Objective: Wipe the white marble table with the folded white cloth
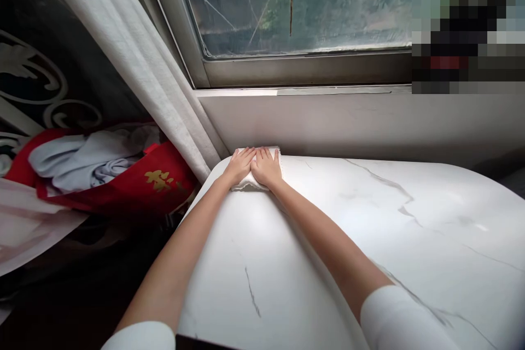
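Observation:
Both arms reach to the far left corner of a white marble-patterned table (336,202). There a folded white cloth (250,182) lies on the tabletop near its back edge. My left hand (239,167) rests flat on the cloth's left part, fingers stretched out. Beside it, touching near the thumbs, my right hand (266,168) presses flat on the right part with its fingers extended. Much of the cloth is hidden under the two hands.
A light curtain (135,49) hangs left of the table. Behind the table is a low wall (311,120) under a window (311,5). To the left, a red bag (135,186) with gold lettering holds grey fabric (90,156). The upper right corner is pixelated.

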The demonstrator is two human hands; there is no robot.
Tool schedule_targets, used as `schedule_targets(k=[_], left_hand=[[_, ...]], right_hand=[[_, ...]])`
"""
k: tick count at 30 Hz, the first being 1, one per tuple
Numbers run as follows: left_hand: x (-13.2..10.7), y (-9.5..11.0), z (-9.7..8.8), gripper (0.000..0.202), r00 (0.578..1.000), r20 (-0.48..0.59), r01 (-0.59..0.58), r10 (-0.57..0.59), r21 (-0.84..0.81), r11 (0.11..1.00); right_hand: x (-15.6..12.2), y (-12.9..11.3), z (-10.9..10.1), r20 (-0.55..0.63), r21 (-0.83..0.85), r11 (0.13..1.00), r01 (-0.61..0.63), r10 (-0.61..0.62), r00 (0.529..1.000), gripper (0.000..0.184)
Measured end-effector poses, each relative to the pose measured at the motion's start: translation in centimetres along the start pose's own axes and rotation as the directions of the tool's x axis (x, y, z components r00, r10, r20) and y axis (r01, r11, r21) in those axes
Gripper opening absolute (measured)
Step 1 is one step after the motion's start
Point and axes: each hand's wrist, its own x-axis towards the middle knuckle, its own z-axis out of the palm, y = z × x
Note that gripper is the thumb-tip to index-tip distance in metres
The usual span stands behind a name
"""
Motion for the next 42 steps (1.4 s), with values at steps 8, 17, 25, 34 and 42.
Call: schedule_targets(k=[8,17,25,34,42], left_hand=[[-8.1,-1.6,-0.6,0.050,0.998,-0.025,-0.058,0.058,-0.035,0.998],[-26.1,3.5,-4.1,0.055,0.985,-0.092,-0.151,0.149,-0.007,0.989],[-22.6,1.0,-2.8,0.054,0.993,-0.063,-0.099,0.102,0.046,0.994],[-3.9,0.8,-0.8,0.051,0.988,0.041,0.146,-0.147,0.025,0.989],[-4.6,5.9,-0.8,0.051,0.995,0.007,0.095,-0.095,-0.006,0.995]], right_hand=[[-6.1,-4.5,0.1,0.033,0.073,0.988,0.136,-0.139,0.990,0.059],[-20.5,-9.8,-2.7,0.231,0.429,0.871,0.240,-0.363,0.903,0.070],[-16.0,-9.0,-1.5,0.162,0.356,0.899,0.257,-0.330,0.930,0.056],[-2.4,-0.9,0.0,0.051,0.062,0.983,0.175,-0.178,0.983,0.056],[-6.2,2.3,-2.0,0.016,0.046,0.983,0.177,-0.178,0.984,0.057]])
